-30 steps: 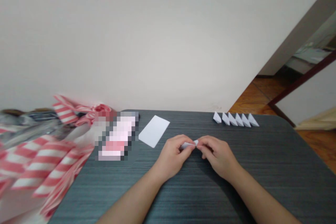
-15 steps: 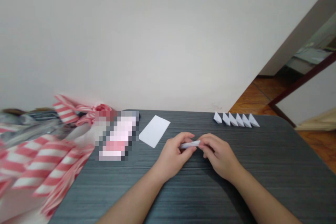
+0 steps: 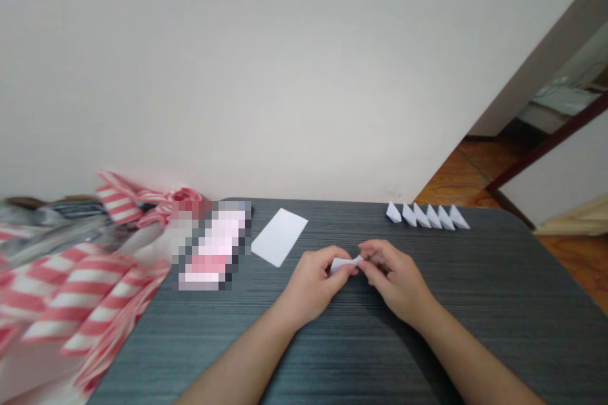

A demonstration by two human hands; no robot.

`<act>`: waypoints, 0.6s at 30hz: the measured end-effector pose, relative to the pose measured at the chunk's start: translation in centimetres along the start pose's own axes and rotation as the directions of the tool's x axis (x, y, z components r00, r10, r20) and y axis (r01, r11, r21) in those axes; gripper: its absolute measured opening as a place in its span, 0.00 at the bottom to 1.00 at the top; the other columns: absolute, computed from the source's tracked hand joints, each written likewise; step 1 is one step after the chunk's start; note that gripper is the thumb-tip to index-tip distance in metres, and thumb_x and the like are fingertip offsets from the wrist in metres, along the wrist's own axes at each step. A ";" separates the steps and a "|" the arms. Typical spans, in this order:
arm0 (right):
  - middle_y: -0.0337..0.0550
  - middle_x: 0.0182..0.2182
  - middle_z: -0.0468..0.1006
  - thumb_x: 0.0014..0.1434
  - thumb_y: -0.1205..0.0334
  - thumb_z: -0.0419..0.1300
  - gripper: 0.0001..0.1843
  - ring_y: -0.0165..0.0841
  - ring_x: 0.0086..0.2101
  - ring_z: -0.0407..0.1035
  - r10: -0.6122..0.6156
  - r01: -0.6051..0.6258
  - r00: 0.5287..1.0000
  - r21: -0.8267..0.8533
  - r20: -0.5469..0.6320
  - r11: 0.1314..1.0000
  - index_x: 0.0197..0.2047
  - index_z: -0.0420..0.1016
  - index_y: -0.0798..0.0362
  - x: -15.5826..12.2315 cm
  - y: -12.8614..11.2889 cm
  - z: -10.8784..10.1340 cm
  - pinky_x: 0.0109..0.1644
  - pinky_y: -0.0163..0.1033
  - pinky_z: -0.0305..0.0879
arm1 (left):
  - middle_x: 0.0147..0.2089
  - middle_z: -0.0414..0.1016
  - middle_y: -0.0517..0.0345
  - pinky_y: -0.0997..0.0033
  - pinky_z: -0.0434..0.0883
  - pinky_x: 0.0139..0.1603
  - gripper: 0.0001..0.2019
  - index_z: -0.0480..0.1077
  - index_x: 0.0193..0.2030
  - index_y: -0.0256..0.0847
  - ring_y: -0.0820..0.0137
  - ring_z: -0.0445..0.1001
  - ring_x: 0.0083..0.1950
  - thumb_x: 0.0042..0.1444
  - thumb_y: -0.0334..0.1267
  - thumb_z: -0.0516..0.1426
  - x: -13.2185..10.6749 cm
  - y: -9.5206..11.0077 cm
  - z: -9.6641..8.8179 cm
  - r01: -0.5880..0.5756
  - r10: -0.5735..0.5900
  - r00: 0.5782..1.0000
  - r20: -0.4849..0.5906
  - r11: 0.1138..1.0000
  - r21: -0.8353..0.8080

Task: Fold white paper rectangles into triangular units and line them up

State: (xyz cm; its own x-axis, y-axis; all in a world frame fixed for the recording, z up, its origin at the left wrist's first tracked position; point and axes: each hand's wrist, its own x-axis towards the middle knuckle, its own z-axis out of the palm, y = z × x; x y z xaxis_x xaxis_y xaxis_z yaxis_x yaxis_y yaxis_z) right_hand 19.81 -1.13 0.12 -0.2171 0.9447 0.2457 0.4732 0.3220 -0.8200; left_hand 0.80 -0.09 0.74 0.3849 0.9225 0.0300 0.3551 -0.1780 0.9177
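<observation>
Just above the dark table, a small folded piece of white paper (image 3: 341,263) is held between both hands. My left hand (image 3: 316,281) pinches its left part between thumb and fingers. At the paper's right end, my right hand (image 3: 396,278) grips it with thumb and index finger, the other fingers curled. Part of the paper is hidden by the fingertips. Beyond my left hand lies a flat stack or sheet of white paper (image 3: 280,237). Several folded white paper pieces (image 3: 422,216) with pointed tops stand in a row at the table's far right.
The dark wood-grain table (image 3: 332,354) meets a pale wall (image 3: 294,76) at its back edge. A pixelated, phone-like object (image 3: 216,243) lies at the left. Red-and-white striped cloth (image 3: 80,291) is heaped beside the table's left edge. Brown floor (image 3: 451,171) shows at the right.
The folded paper has tilted, so more of its face shows. My right hand's fingers have shifted and lifted slightly around its right end. The things on the table have stayed put.
</observation>
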 end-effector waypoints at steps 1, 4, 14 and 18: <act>0.41 0.31 0.76 0.62 0.64 0.58 0.08 0.29 0.24 0.69 0.011 -0.011 1.000 0.009 0.002 1.000 0.46 0.71 0.52 0.0 0.0 0.0 0.29 0.34 0.64 | 0.32 0.78 0.60 0.76 0.62 0.30 0.10 0.77 0.37 0.40 0.72 0.70 0.30 0.61 0.38 0.55 0.0 -0.1 0.0 0.000 0.000 1.000 -0.004 1.000 -0.008; 0.39 0.28 0.75 0.61 0.64 0.59 0.02 0.29 0.24 0.67 -0.009 0.009 1.000 -0.028 0.026 1.000 0.37 0.74 0.52 0.1 -0.2 -0.2 0.29 0.33 0.62 | 0.30 0.76 0.61 0.77 0.61 0.29 0.09 0.77 0.36 0.40 0.73 0.68 0.29 0.60 0.38 0.55 0.0 -0.1 0.0 0.003 -0.004 1.000 -0.018 1.000 -0.029; 0.37 0.27 0.73 0.62 0.68 0.58 0.07 0.30 0.29 0.67 -0.016 0.015 0.996 0.009 0.082 1.000 0.31 0.73 0.52 0.5 -0.9 -0.5 0.34 0.33 0.60 | 0.29 0.74 0.61 0.77 0.60 0.28 0.08 0.76 0.36 0.39 0.73 0.67 0.28 0.60 0.38 0.55 0.0 -0.1 -0.1 0.013 -0.013 1.000 0.001 1.000 -0.028; 0.37 0.26 0.72 0.62 0.68 0.57 0.09 0.29 0.28 0.66 -0.010 0.011 0.995 -0.009 0.101 1.000 0.30 0.73 0.52 0.5 -1.1 -0.5 0.34 0.33 0.59 | 0.31 0.77 0.59 0.76 0.61 0.29 0.09 0.76 0.37 0.39 0.72 0.69 0.29 0.60 0.38 0.55 0.1 -0.1 -0.1 0.019 -0.018 0.999 0.032 0.999 -0.041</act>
State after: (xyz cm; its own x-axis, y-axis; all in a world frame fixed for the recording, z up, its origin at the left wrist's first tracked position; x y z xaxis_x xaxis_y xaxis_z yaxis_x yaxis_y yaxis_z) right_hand 19.62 -0.95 1.40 -0.3070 0.9304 0.2004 0.4781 0.3328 -0.8128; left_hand 0.68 0.03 0.74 0.4057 0.9140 0.0012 0.3267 -0.1462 0.9338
